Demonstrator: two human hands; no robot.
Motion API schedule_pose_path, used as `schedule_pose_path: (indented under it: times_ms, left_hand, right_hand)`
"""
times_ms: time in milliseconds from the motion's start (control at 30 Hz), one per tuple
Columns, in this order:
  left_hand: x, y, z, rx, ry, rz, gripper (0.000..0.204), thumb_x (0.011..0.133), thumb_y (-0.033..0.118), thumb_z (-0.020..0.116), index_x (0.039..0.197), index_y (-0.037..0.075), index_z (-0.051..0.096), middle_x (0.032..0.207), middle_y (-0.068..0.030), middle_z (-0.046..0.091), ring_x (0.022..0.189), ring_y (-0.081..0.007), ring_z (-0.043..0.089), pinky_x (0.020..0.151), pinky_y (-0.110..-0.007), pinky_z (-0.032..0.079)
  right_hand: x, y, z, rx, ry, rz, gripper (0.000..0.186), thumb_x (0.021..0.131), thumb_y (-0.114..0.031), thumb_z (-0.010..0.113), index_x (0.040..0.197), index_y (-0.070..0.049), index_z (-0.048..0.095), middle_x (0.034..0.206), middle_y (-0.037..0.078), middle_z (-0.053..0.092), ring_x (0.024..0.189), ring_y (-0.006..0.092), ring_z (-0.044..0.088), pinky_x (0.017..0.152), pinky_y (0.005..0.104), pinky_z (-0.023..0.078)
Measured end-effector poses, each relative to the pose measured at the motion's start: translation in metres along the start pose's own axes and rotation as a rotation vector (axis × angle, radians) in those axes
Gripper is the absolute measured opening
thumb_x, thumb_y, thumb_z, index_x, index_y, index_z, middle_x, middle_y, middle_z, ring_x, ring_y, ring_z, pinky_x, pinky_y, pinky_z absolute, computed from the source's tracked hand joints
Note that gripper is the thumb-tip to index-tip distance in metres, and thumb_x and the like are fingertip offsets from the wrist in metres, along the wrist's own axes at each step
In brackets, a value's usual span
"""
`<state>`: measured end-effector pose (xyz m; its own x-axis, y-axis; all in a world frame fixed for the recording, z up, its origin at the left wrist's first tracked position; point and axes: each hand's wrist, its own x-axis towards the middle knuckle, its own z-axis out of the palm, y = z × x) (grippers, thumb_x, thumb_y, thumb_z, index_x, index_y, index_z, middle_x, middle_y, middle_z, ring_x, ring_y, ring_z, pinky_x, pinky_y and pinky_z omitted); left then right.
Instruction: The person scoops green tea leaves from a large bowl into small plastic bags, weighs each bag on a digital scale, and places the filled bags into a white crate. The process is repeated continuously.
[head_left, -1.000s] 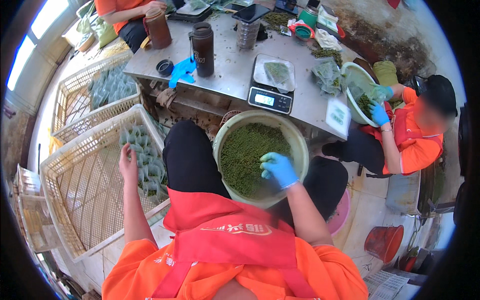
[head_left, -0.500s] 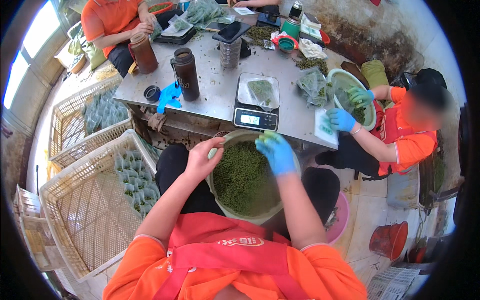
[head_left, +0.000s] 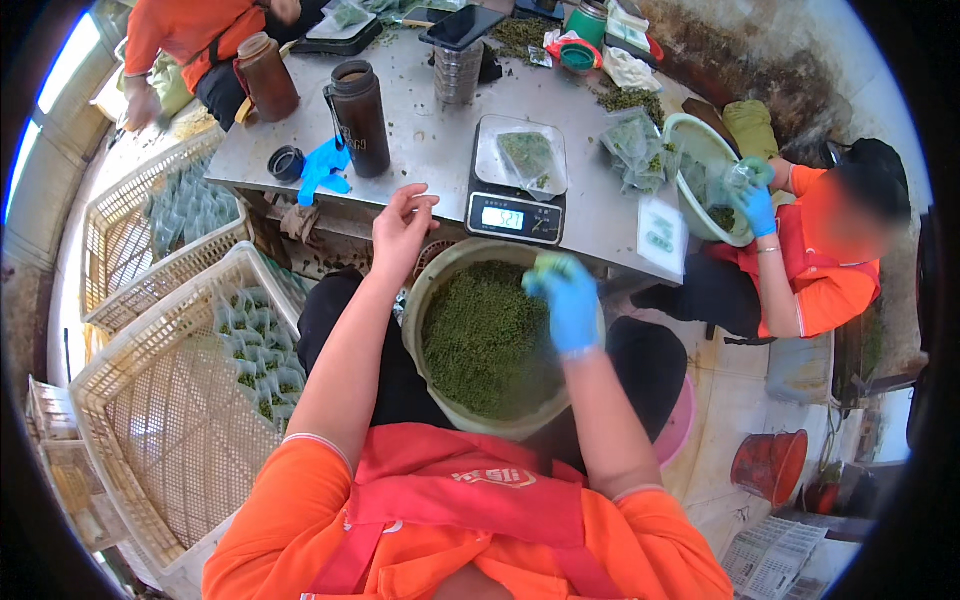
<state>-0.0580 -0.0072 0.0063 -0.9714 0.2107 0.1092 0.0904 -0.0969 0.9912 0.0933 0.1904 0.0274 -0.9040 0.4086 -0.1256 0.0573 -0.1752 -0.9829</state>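
Observation:
My bare left hand (head_left: 404, 228) is raised by the table edge, left of the digital scale (head_left: 515, 218). Its fingers are loosely bent and apart, holding nothing. My right hand (head_left: 566, 302), in a blue glove with green-stained fingertips, hovers over the right side of a pale round tub (head_left: 412, 330). Those fingers are curled together; whatever may be inside them is hidden. Small green berries (head_left: 480, 335), like fresh peppercorns, fill the tub between my knees. On the scale's tray lies a clear plastic bag (head_left: 527, 158) partly filled with green berries.
Filled bags (head_left: 632, 150) are piled right of the scale. A dark bottle (head_left: 358, 120), a brown jar (head_left: 268, 80) and a phone on a clear container (head_left: 456, 72) stand leftward. Crates (head_left: 165, 430) with bags sit at left. A co-worker (head_left: 800, 250) handles a bag over another tub.
My left hand has risen away from the tub toward the table edge. My right hand has shifted slightly right, its fingers curling in. The scale's display reading has changed.

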Motion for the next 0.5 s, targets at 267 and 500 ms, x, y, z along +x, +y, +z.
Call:
schedule_pose_path:
  times_ms: [267,500]
  left_hand:
    - [0.001,0.001,-0.005,0.134,0.01,-0.004,0.026,0.09,0.008,0.053,0.115,0.001,0.051,0.097,-0.0092,0.065,0.07,-0.0102,0.06,0.067,-0.024,0.05]
    - [-0.002,0.002,-0.001,0.323,-0.069,0.009,0.027,0.089,0.007,0.054,0.115,0.0,0.052,0.098,-0.009,0.066,0.075,-0.0114,0.063,0.068,-0.024,0.051]
  right_hand:
    - [0.044,-0.009,-0.003,0.161,0.23,-0.115,0.029,0.086,-0.004,0.055,0.114,0.003,0.055,0.101,0.012,0.061,0.077,0.0181,0.062,0.068,0.0282,0.053]
    - [0.059,0.002,0.009,-0.913,0.232,-0.5,0.034,0.074,-0.01,0.066,0.107,-0.004,0.059,0.09,0.012,0.054,0.071,0.0253,0.054,0.069,0.0347,0.046]
